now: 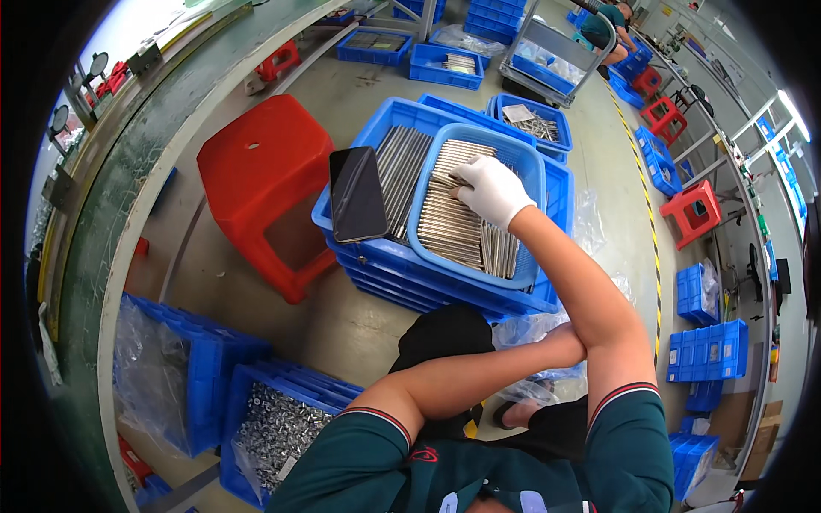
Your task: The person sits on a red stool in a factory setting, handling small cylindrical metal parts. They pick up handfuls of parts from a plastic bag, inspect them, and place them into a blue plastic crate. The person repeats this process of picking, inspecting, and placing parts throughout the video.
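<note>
My right hand [493, 190], in a white glove, reaches down into a light blue basket [414, 224]. Its fingers are bent and closed on the slim metal rods [451, 229] lying in rows there; how many they grip is hidden. More rods stand at a slant in the basket's near right corner. The basket sits in a larger blue crate [558, 190], beside a row of darker grey rods [402, 175]. A black phone [357, 195] leans over the crate's left edge. My left forearm [487, 369] crosses my body, and its hand is hidden behind my right arm.
A red stool [269, 175] stands left of the crate stack, near a green workbench [94, 282]. Lower left, a blue bin [229, 466] holds small metal parts. A trolley [552, 56] and blue crates stand farther back. Another person [605, 30] works at the far right.
</note>
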Demonstrator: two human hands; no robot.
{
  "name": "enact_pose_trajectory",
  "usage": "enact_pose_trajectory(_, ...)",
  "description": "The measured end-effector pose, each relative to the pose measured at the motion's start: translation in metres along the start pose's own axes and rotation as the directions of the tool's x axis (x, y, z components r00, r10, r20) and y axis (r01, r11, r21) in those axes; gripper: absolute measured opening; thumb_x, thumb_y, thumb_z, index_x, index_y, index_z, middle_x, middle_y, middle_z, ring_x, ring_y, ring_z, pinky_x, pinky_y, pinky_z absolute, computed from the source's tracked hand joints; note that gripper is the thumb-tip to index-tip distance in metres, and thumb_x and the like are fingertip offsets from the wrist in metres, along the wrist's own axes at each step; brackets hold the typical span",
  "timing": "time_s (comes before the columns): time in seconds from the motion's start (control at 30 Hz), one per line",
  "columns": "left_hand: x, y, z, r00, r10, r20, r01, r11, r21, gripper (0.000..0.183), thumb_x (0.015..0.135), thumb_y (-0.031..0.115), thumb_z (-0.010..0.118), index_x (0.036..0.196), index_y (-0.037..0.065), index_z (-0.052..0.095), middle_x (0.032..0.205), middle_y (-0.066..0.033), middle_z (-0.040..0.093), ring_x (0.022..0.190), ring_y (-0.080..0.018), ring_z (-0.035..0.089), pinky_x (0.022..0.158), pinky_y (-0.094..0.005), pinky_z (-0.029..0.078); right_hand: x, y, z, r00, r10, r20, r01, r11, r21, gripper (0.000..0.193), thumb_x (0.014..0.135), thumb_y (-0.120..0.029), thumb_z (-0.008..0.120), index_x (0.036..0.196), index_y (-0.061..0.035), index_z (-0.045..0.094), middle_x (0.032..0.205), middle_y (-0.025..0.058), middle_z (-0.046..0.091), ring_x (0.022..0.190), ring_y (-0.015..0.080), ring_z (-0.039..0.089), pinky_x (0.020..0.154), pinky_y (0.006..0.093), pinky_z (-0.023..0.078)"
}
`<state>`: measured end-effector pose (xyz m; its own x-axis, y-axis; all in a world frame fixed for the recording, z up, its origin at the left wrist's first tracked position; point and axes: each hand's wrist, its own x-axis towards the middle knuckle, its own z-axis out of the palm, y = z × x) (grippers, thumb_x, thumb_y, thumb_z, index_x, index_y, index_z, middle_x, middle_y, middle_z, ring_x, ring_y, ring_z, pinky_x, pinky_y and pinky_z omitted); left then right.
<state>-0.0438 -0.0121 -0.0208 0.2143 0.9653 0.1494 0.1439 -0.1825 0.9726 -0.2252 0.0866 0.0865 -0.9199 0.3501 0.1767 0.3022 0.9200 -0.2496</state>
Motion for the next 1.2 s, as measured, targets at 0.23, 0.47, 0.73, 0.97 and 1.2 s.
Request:
enact_pose_trajectory(0.23, 0.002, -0.006, -0.001, 1.000, 0.011, 0.029, -0.010, 1.000, -0.027, 0.042, 0.084, 0.035, 0.057, 0.113, 0.007, 0.061, 0.114, -0.0225, 0.061, 0.107, -0.0365, 0.057, 0.089, -0.0415, 0.045, 0.007, 0.009, 0.007, 0.998, 0.011, -0.066, -0.012, 1.000, -0.022, 0.019, 0.081, -0.019, 0.063, 0.095, -0.0087, 0.069, 0.091, 0.0127, 0.064, 0.091, 0.0306, 0.061, 0.081, 0.0392, 0.049)
enact_pose_trajectory(0.47, 0.003, -0.006, -0.003, 0.999, 0.022, 0.039, -0.023, 0.999, 0.025, 0.046, 0.083, 0.036, 0.059, 0.120, 0.008, 0.058, 0.123, -0.0221, 0.056, 0.114, -0.0356, 0.053, 0.094, -0.0395, 0.043, 0.016, 0.014, 0.019, 0.989, 0.021, -0.146, -0.028, 0.998, -0.048, 0.017, 0.082, -0.018, 0.059, 0.092, -0.0119, 0.071, 0.088, 0.0134, 0.065, 0.088, 0.0305, 0.062, 0.080, 0.0392, 0.049)
enact_pose_trajectory(0.73, -0.002, 0.000, -0.009, 0.995, 0.094, -0.044, -0.092, 0.994, 0.052, 0.044, 0.083, 0.036, 0.058, 0.116, 0.006, 0.060, 0.116, -0.0227, 0.059, 0.111, -0.0362, 0.055, 0.091, -0.0410, 0.044, 0.021, 0.018, 0.021, 0.994, 0.004, -0.106, 0.008, 0.994, 0.110, 0.021, 0.082, -0.012, 0.054, 0.095, -0.0099, 0.070, 0.095, 0.0146, 0.066, 0.090, 0.0322, 0.062, 0.082, 0.0382, 0.049)
enact_pose_trajectory(0.97, -0.012, 0.049, -0.038, 0.990, -0.117, 0.084, 0.116, 0.993, 0.014, 0.035, 0.091, 0.032, 0.048, 0.103, 0.002, 0.062, 0.092, -0.0255, 0.063, 0.090, -0.0421, 0.060, 0.080, -0.0490, 0.046, -0.015, 0.048, -0.034, 0.987, 0.074, 0.145, -0.045, 0.979, -0.198, 0.028, 0.078, -0.005, 0.052, 0.099, -0.0102, 0.070, 0.094, 0.0151, 0.067, 0.088, 0.0315, 0.064, 0.081, 0.0374, 0.050)
enact_pose_trajectory(1.2, -0.008, 0.038, -0.023, 1.000, -0.025, -0.008, 0.026, 0.996, 0.091, 0.031, 0.092, 0.032, 0.050, 0.101, 0.004, 0.061, 0.075, -0.0190, 0.063, 0.076, -0.0357, 0.062, 0.071, -0.0441, 0.048, -0.039, 0.031, -0.031, 0.912, -0.080, 0.402, 0.273, 0.850, -0.451, 0.027, 0.069, -0.004, 0.056, 0.090, -0.0132, 0.072, 0.089, 0.0077, 0.067, 0.091, 0.0256, 0.062, 0.076, 0.0368, 0.050)
